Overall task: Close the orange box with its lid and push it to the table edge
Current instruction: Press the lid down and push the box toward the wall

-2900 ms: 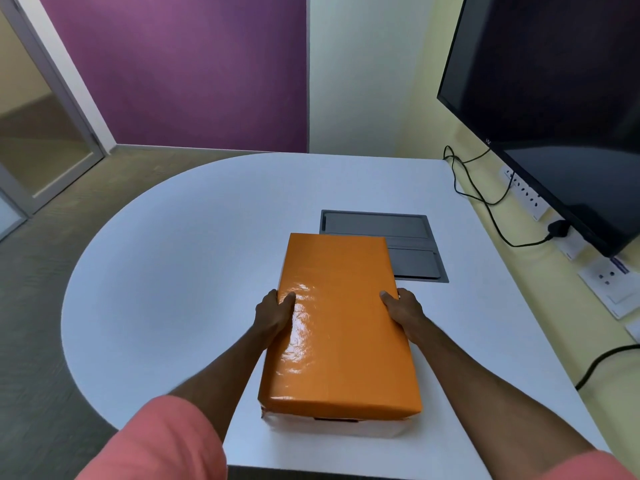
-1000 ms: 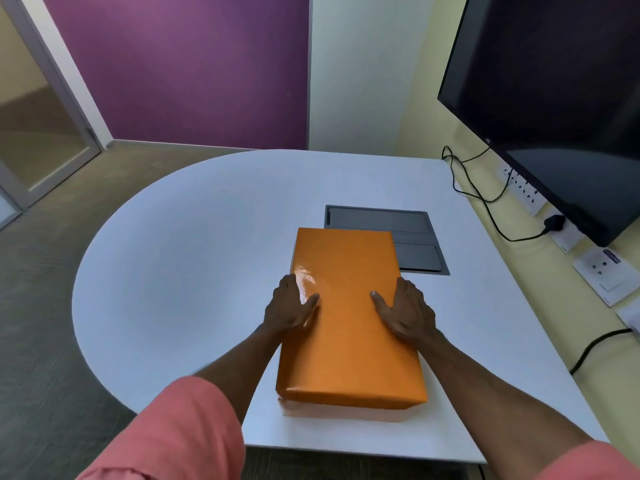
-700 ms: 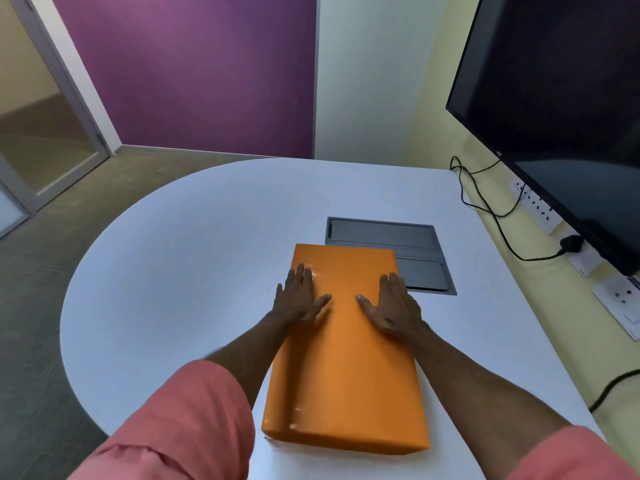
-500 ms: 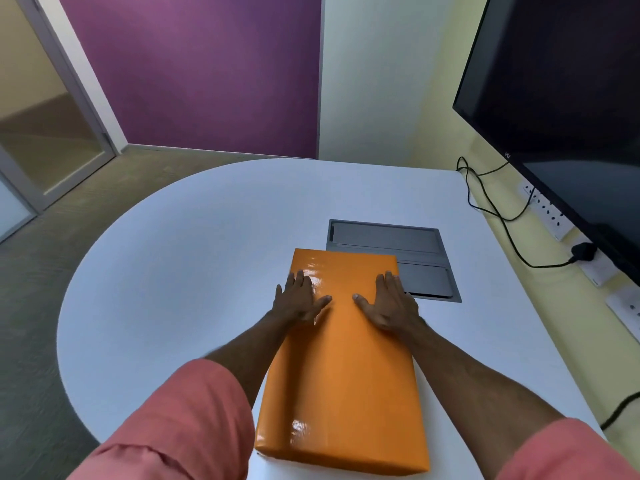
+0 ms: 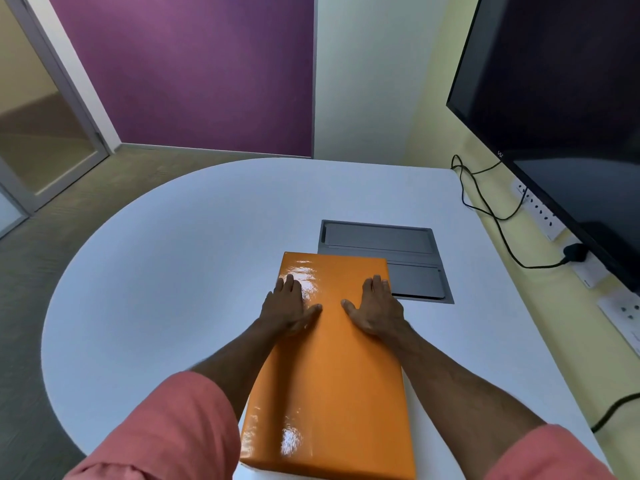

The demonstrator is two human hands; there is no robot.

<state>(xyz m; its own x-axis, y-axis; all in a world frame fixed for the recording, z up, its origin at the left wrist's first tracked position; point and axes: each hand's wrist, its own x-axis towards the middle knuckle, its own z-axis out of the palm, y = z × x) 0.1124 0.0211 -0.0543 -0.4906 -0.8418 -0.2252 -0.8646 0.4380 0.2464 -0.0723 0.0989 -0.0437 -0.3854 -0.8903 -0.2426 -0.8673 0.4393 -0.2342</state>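
Observation:
The glossy orange box point(image 5: 332, 393) lies lengthwise on the white table point(image 5: 173, 289), its near end close to the near table edge. The orange lid covers it fully, and only a sliver of white base shows at the bottom. My left hand point(image 5: 289, 308) lies flat, palm down, on the far left part of the lid. My right hand point(image 5: 375, 306) lies flat on the far right part, fingers pointing away from me. Neither hand grips anything.
A grey cable hatch point(image 5: 381, 237) is set flush into the table just beyond the box. A large dark screen point(image 5: 561, 98) hangs on the right wall, with black cables point(image 5: 485, 206) and wall sockets point(image 5: 540, 216) below it. The table's left side is rounded.
My hands went from gripping the lid's long sides to lying flat on top. The lid sank over the white base, and the box now sits nearer the near table edge.

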